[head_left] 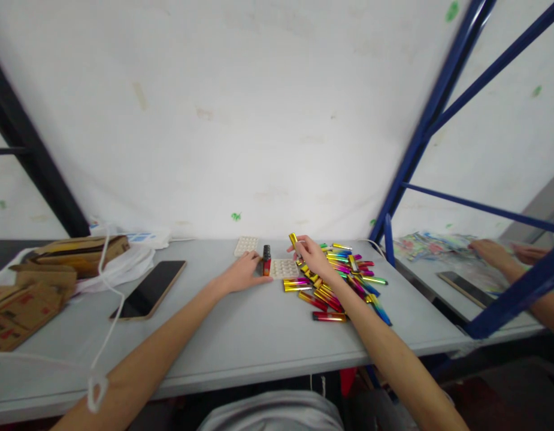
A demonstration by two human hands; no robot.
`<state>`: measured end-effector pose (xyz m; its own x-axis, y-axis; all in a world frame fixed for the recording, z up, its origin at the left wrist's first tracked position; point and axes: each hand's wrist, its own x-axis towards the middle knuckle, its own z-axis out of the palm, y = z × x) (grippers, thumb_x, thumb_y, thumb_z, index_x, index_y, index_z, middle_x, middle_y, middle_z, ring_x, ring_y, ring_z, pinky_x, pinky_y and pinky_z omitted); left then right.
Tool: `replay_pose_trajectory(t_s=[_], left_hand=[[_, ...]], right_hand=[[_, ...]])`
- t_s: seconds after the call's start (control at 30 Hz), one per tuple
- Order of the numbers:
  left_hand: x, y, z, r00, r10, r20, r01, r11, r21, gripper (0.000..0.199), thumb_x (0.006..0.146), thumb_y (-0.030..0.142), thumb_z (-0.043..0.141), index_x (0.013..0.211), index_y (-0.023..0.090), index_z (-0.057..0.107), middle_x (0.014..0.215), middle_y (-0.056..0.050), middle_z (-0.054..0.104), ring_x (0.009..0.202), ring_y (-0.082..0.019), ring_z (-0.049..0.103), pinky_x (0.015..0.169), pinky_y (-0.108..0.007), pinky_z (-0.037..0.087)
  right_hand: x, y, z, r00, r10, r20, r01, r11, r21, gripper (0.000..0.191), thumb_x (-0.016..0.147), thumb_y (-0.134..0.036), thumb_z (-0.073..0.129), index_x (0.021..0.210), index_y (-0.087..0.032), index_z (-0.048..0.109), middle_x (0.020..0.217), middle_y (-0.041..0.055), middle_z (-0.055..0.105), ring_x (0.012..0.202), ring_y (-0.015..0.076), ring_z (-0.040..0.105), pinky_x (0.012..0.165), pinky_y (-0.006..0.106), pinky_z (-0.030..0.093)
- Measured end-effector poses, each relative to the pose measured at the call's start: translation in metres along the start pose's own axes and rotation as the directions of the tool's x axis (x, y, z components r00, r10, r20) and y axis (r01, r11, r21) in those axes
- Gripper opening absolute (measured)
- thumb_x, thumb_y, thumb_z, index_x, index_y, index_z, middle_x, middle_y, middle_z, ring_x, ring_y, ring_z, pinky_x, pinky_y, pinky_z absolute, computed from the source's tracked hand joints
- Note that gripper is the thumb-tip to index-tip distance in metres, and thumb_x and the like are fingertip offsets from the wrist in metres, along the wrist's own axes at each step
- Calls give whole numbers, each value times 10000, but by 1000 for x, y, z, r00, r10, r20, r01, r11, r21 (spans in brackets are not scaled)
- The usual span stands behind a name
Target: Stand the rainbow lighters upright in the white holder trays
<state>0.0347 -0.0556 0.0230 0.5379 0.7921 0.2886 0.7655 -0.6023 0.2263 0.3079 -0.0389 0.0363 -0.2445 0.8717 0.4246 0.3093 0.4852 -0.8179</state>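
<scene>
A white tray with rows of small holes (285,269) lies on the grey table. At its left end stand several red tubes with black tops (266,261) in a row. My left hand (247,272) rests beside them, thumb and fingers apart around the row. My right hand (313,256) pinches a shiny gold tube (293,240), tilted, above the tray's right end. A loose pile of shiny tubes (330,299) in gold, red, pink, green and blue lies beside and below my right hand. Another white holed tray (246,246) lies behind my left hand.
A black phone (150,290) lies on the left. Beyond it are torn cardboard boxes (38,287), white plastic and a hanging white cord (110,281). Blue metal posts (423,134) rise at the right. Another person's hands (492,254) are at the neighbouring table, near a second phone (465,288).
</scene>
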Motion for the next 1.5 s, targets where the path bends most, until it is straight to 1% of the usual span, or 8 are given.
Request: replay_pose_trajectory(t_s=[0.13, 0.3, 0.57, 0.83, 1.1, 1.2, 1.33, 1.5], left_hand=[[0, -6, -3, 1000, 3, -9, -3, 999, -41, 593, 839, 686, 706, 1107, 159, 747, 1178, -174, 712, 1138, -351, 664, 1027, -413, 524], [-1, -12, -10, 1000, -21, -5, 20, 998, -67, 644, 784, 708, 733, 1122, 160, 757, 1203, -175, 710, 1146, -347, 665, 1052, -403, 523], [-3, -19, -29, 994, -70, 87, 78, 993, -93, 567, 750, 650, 738, 1062, 178, 770, 1047, -105, 738, 1003, -313, 668, 915, -377, 541], [-7, -24, -42, 976, -141, 168, 157, 983, -92, 577, 683, 668, 764, 999, 185, 756, 951, -73, 712, 862, -267, 646, 765, -333, 504], [-6, -7, -31, 991, -52, 120, 65, 993, -103, 624, 706, 715, 758, 1011, 171, 766, 962, -90, 697, 876, -276, 643, 787, -346, 510], [-5, 1, -22, 996, -25, 90, 34, 994, -108, 610, 730, 722, 748, 996, 173, 769, 966, -96, 694, 891, -283, 644, 804, -355, 516], [-5, 6, -14, 999, -23, 46, 27, 997, -76, 598, 740, 733, 744, 962, 178, 763, 929, -95, 677, 855, -279, 636, 793, -365, 522], [-6, 6, -13, 999, -2, 37, 5, 996, -86, 591, 737, 711, 763, 988, 175, 763, 970, -108, 700, 912, -291, 657, 835, -365, 532]], right_hand=[[-5, -14, 10, 993, 109, 49, -118, 951, 284, 372, 940, -550, 624, 1120, -231, 559, 932, 22, 737, 678, 144, 628, 613, 272, 495], [-12, -31, 14, 984, 122, 127, -163, 905, 394, 547, 866, -566, 718, 1265, -233, 547, 912, 13, 747, 583, 118, 573, 595, 273, 474], [-11, -28, 16, 992, 121, 38, -127, 939, 321, 454, 810, -611, 722, 1029, -231, 604, 619, -92, 537, 479, 87, 368, 475, 223, 256], [-10, -28, 13, 990, 108, -91, -99, 990, 103, 601, 845, -754, 635, 895, -165, 744, 597, -41, 474, 556, 133, 410, 525, 266, 326], [-17, -36, 20, 996, 1, 92, -15, 989, 145, 633, 1000, -738, 450, 1105, -175, 719, 858, 51, 687, 872, 210, 648, 819, 335, 515], [-19, -36, 26, 988, 19, 152, -56, 968, 244, 587, 986, -739, 479, 1127, -194, 643, 707, -26, 569, 687, 169, 586, 693, 304, 499], [-20, -36, 32, 968, 128, 215, -195, 924, 328, 530, 930, -760, 545, 1028, -240, 568, 637, -101, 330, 480, 108, 308, 451, 238, 284], [-20, -37, 36, 981, 164, 100, -182, 958, 220, 583, 897, -818, 510, 820, -242, 548, 571, -89, 315, 462, 111, 286, 434, 248, 235]])
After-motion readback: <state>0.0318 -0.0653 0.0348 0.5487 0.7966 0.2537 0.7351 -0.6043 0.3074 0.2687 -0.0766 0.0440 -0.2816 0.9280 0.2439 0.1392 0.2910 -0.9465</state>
